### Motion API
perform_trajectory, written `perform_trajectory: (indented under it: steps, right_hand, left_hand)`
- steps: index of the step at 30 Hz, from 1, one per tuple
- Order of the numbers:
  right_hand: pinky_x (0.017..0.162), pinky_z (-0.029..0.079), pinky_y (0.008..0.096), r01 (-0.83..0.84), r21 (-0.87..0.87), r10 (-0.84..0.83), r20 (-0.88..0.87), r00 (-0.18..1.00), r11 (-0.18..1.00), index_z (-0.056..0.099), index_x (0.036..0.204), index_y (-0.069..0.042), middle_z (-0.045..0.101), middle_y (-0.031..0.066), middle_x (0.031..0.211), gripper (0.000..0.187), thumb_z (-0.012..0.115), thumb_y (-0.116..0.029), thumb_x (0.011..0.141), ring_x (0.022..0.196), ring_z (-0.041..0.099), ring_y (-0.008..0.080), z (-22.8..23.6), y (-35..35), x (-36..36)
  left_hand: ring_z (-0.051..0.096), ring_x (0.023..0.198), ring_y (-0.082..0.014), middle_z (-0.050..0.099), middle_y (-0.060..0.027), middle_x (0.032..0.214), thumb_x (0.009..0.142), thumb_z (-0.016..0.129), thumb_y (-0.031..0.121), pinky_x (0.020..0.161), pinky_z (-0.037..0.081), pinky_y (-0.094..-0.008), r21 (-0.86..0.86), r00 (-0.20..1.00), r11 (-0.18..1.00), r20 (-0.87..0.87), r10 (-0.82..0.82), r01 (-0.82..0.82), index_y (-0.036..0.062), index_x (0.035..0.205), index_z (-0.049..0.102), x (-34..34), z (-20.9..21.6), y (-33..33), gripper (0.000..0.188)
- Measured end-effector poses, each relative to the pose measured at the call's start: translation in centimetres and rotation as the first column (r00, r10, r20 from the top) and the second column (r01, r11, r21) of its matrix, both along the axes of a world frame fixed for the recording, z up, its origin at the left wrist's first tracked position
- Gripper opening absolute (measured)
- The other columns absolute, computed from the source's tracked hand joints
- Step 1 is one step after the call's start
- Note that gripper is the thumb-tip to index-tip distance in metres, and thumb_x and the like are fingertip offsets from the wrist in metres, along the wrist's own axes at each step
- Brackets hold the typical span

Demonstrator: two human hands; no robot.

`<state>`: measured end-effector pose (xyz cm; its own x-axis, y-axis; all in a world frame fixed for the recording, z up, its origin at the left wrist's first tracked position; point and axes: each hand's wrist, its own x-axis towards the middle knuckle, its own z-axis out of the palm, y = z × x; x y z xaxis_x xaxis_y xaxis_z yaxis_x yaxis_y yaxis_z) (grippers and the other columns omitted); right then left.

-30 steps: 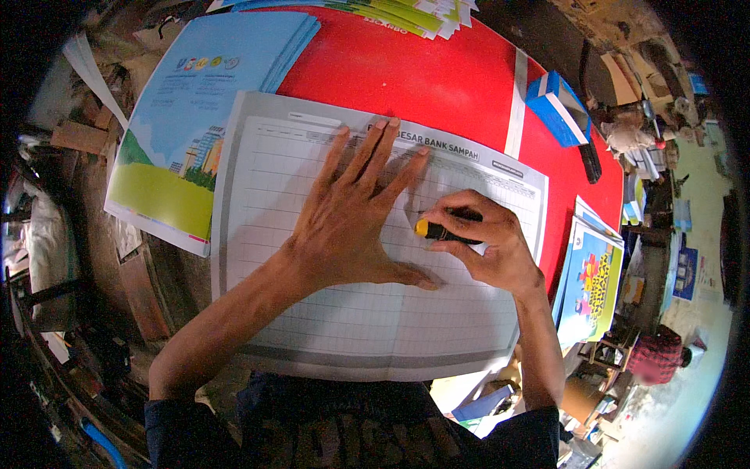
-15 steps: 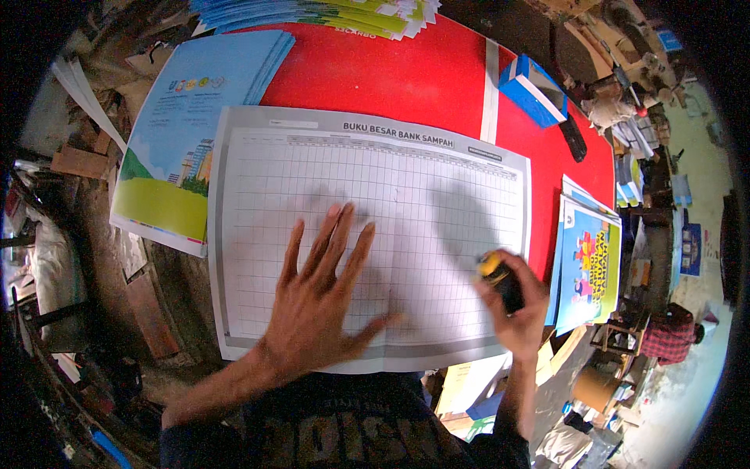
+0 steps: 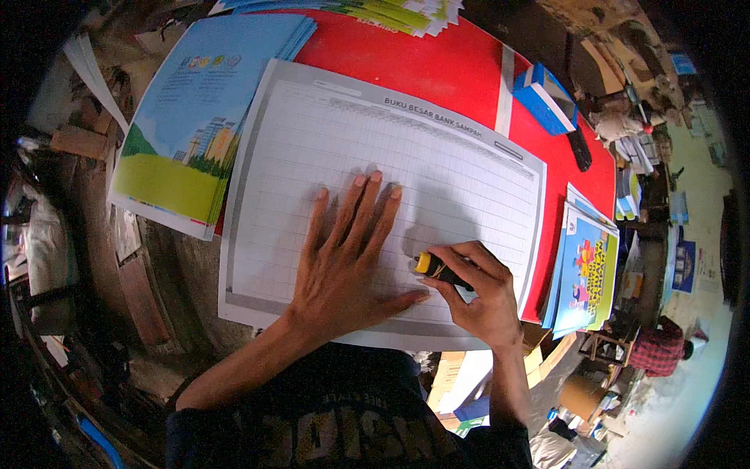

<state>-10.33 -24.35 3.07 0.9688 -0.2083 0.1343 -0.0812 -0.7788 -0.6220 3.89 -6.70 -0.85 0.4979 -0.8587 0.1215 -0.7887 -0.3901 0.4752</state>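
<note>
A large white ledger sheet point(image 3: 312, 148) with a printed grid and grey border lies on the red tabletop, turned at a slant. Flat on its middle rests my left hand point(image 3: 344, 258), fingers spread and thumb pointing right. Just right of that thumb, my right hand point(image 3: 480, 289) grips a stubby black tool with a yellow end point(image 3: 424, 263). The yellow end points left, low over the sheet by the left thumb; its exact kind is not clear, and I cannot tell whether it touches the paper.
Blue-green printed booklets point(image 3: 183, 109) are stacked at the left, and more point(image 3: 582, 266) lie at the right edge. Another pile point(image 3: 391, 12) sits at the far edge. A blue-and-white box point(image 3: 544, 100) stands far right beside a black strip point(image 3: 580, 148). Farther right is a person in a checked shirt point(image 3: 660, 348).
My right hand has moved left with the black-and-yellow tool, close to my left thumb. The sheet is more slanted, and my left hand sits slightly farther right and up in view.
</note>
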Motion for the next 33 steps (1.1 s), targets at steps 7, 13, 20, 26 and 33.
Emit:
perform_trajectory:
  steps: [7, 13, 20, 26, 33]
  right_hand:
    - [0.079, 0.06, 0.0401, -0.096, -0.168, 0.094, -0.019, 0.995, 0.981, 0.072, 0.119, -0.005, 0.067, 0.0086, 0.107, 0.046, 0.084, -0.003, 0.075, 0.093, 0.069, 0.0299, 0.2, -0.2, 0.7]
    - [0.075, 0.061, 0.0413, -0.169, -0.247, 0.176, 0.008, 0.984, 0.954, 0.069, 0.121, -0.003, 0.065, 0.0108, 0.106, 0.043, 0.081, -0.008, 0.081, 0.088, 0.069, 0.0309, -0.9, -1.0, 0.8]
    - [0.071, 0.058, 0.0348, 0.019, 0.003, -0.018, -0.105, 0.994, 1.0, 0.068, 0.119, 0.009, 0.069, 0.0174, 0.1, 0.039, 0.083, -0.003, 0.084, 0.081, 0.072, 0.0279, 0.4, 0.2, 1.4]
    - [0.069, 0.06, 0.0397, -0.048, -0.013, 0.047, -0.09, 0.995, 0.999, 0.068, 0.121, 0.002, 0.066, 0.0162, 0.1, 0.044, 0.084, -0.016, 0.085, 0.08, 0.071, 0.0342, 0.4, 0.0, 1.0]
    - [0.069, 0.06, 0.0406, -0.054, -0.007, 0.053, -0.062, 0.997, 0.999, 0.069, 0.12, 0.001, 0.066, 0.0151, 0.101, 0.042, 0.085, -0.014, 0.083, 0.08, 0.071, 0.0337, 0.0, -0.3, 1.6]
  left_hand:
    - [0.02, 0.159, -0.0372, 0.023, -0.0211, 0.17, 0.068, 0.081, 0.072, 0.127, 0.01, -0.0628, -0.063, 0.998, 0.998, -0.063, 0.01, -0.014, 0.0067, 0.165, 0.025, 0.2, -0.1, 0.0, 0.129]
    - [0.019, 0.16, -0.0362, 0.022, -0.0204, 0.171, 0.067, 0.082, 0.073, 0.127, 0.009, -0.0623, -0.058, 0.998, 0.998, -0.063, 0.013, -0.017, 0.0071, 0.165, 0.023, 0.2, -0.1, -0.1, 0.132]
    - [0.018, 0.16, -0.0347, 0.02, -0.0204, 0.171, 0.067, 0.081, 0.074, 0.128, 0.008, -0.061, -0.033, 0.999, 0.999, -0.04, 0.018, -0.019, 0.0081, 0.165, 0.022, 0.2, -0.3, 0.1, 0.133]
    - [0.02, 0.159, -0.0356, 0.022, -0.0206, 0.171, 0.068, 0.081, 0.072, 0.128, 0.009, -0.0617, -0.066, 0.999, 0.998, -0.04, 0.011, -0.014, 0.0066, 0.165, 0.023, 0.2, -0.2, 0.1, 0.13]
    - [0.021, 0.159, -0.036, 0.024, -0.0211, 0.17, 0.067, 0.081, 0.074, 0.127, 0.01, -0.0625, -0.084, 0.999, 0.996, -0.038, 0.011, -0.015, 0.0056, 0.164, 0.026, 0.3, -0.6, 0.2, 0.13]
